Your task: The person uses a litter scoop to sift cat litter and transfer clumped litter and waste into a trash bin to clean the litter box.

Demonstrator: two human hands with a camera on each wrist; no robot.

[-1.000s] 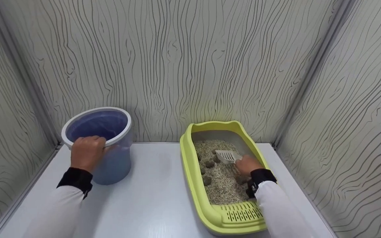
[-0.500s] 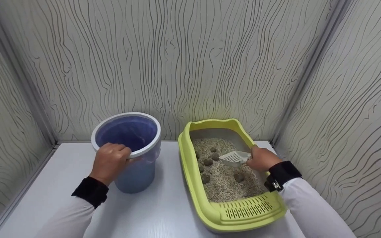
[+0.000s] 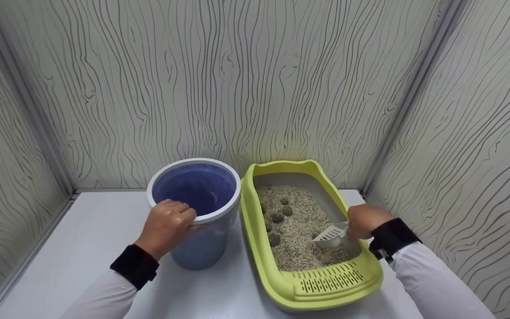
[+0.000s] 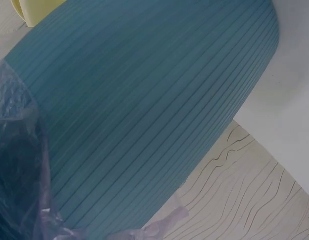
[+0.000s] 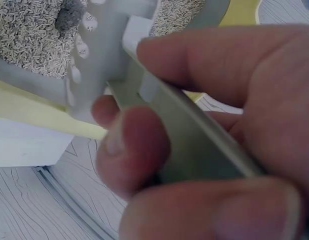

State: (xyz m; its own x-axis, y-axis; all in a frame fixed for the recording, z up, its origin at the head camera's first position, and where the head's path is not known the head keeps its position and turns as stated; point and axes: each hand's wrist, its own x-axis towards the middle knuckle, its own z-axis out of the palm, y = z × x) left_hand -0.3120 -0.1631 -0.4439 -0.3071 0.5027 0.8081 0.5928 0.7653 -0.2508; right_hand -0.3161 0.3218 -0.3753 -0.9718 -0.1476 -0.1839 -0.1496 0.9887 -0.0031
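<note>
My left hand [image 3: 166, 225] grips the near rim of a blue trash can [image 3: 202, 250] with a pale rim and a clear plastic liner. In the left wrist view the can's ribbed side [image 4: 154, 110] fills most of the picture, beside the crinkled liner [image 4: 19, 150]. My right hand [image 3: 367, 221] holds a pale slotted litter scoop [image 3: 331, 235] by its handle, fingers and thumb wrapped round it in the right wrist view. The scoop's head hangs low over the litter [image 3: 297, 248] in a yellow-green litter box [image 3: 259, 257]. Several dark round clumps [image 3: 277, 217] lie in the litter, mostly at its left.
Both containers stand close together on a white table [image 3: 95, 248]. Wood-grain panels rise behind [image 3: 219, 88] and on both sides. The box's near end has a slotted step [image 3: 330, 281], and its raised walls surround the litter.
My left hand has brought the trash can rightward and nearer, up beside the litter box. My right hand has moved right and, lately, down with the scoop, whose head now sits nearer the box's front.
</note>
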